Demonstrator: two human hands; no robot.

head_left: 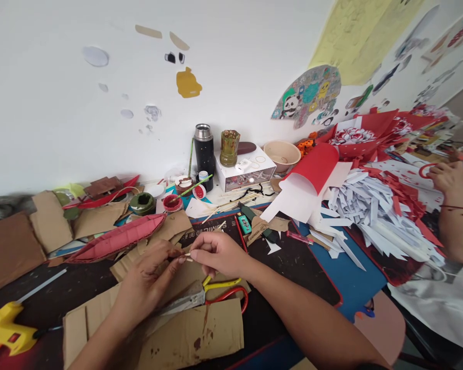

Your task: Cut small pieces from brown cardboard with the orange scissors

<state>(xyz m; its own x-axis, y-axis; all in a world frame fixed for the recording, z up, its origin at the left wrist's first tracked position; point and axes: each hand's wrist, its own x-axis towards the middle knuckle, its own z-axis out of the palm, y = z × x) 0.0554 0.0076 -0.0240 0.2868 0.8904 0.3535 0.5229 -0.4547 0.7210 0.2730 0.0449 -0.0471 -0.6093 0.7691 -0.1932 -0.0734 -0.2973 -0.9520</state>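
Over the cardboard, my left hand [148, 275] and my right hand [221, 252] meet with fingertips pinched together. Between them shows a short pale stick-like piece [188, 256], gripped from both sides; its ends are hidden by my fingers. Just below my hands lies a pair of scissors [196, 298] with one yellow and one red handle loop. They rest on brown cardboard pieces [193, 334], one marked with dark stains. Left of my hands is a pink, ribbed, boat-shaped piece [118, 239].
A yellow glue gun [10, 329] lies at lower left. Open paint pots [173, 203], a black flask [204, 154] and a white box [245, 172] stand along the wall. White paper strips [374, 210] pile up at right, beside another person's hand [447, 180].
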